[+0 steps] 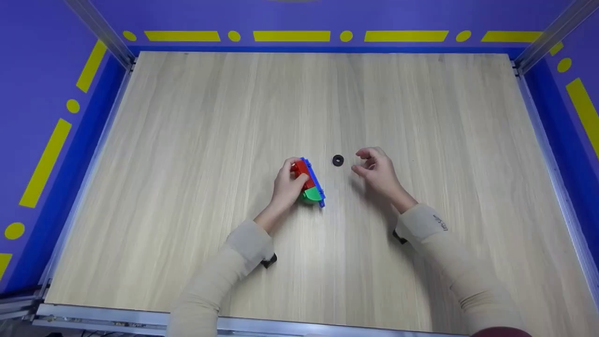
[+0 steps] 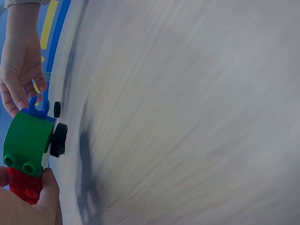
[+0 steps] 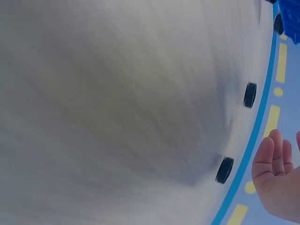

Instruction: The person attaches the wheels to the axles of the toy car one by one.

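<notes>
My left hand (image 1: 286,187) grips a toy vehicle of building blocks, tipped on its side, by its red block (image 1: 305,174). Its green block (image 1: 312,194) and blue base (image 1: 314,179) show beyond the fingers. In the left wrist view a blue hook (image 2: 39,107) sticks out past the green end, and a black wheel (image 2: 59,139) sits at the vehicle's side. A loose black wheel (image 1: 338,160) lies on the table between the hands. My right hand (image 1: 380,172) hovers right of it, fingers loosely bent and holding nothing. The right wrist view shows two wheels on the table, one (image 3: 250,94) and another (image 3: 224,169) nearer that hand.
The pale wood table (image 1: 210,117) extends on all sides of the hands. Blue walls with yellow marks (image 1: 291,36) stand at the back and sides. A metal rail (image 1: 103,318) runs along the front edge.
</notes>
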Demonstrator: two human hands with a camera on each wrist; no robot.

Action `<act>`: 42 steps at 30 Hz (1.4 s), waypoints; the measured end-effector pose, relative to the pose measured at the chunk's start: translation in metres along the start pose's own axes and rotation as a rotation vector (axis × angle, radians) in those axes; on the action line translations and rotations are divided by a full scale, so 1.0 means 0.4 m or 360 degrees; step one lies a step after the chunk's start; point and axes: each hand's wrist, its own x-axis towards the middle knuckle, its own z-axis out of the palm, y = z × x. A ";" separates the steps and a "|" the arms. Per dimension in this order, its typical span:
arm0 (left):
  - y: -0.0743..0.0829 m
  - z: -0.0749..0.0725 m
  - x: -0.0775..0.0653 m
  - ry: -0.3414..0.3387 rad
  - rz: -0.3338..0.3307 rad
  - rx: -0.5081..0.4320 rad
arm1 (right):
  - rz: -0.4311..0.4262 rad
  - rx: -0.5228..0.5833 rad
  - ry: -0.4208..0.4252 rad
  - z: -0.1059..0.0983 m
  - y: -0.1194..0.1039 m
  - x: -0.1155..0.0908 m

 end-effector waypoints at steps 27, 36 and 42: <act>0.003 0.003 0.011 0.0010 -0.0070 -0.0121 | 0.0214 -0.0098 -0.0071 -0.072 0.053 0.070; 0.001 0.009 0.015 0.0006 -0.0087 -0.0192 | 0.0273 -0.0216 -0.0188 -0.081 0.075 0.093; 0.000 0.010 0.017 0.0017 -0.0086 -0.0199 | 0.0269 -0.0357 -0.0235 -0.079 0.078 0.101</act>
